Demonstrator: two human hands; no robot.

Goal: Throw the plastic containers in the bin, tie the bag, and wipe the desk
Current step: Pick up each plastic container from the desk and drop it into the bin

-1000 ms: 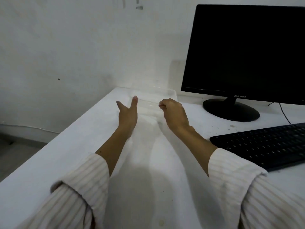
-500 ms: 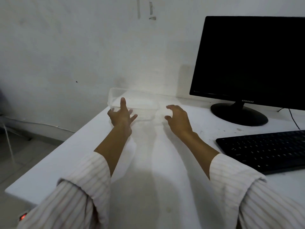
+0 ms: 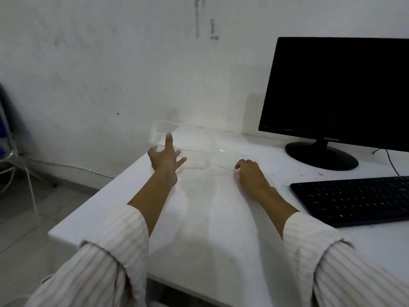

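Note:
A clear plastic container [image 3: 194, 138] hangs tilted over the far left corner of the white desk [image 3: 212, 229]. My left hand [image 3: 164, 159] holds its near left end, with the index finger up along the wall and the thumb at the corner. A second clear plastic piece [image 3: 222, 161] lies on the desk between my hands; its outline is hard to make out. My right hand [image 3: 251, 173] rests on the desk just right of that piece with loosely curled fingers and holds nothing. No bin, bag or cloth is in view.
A black monitor [image 3: 338, 89] stands at the back right and a black keyboard [image 3: 354, 198] lies in front of it. The wall runs close behind the desk. A chair frame [image 3: 13, 151] stands on the floor at the far left.
My left hand has carried the clear container to the left, over the desk corner. My right hand has let go of it and dropped to the desk.

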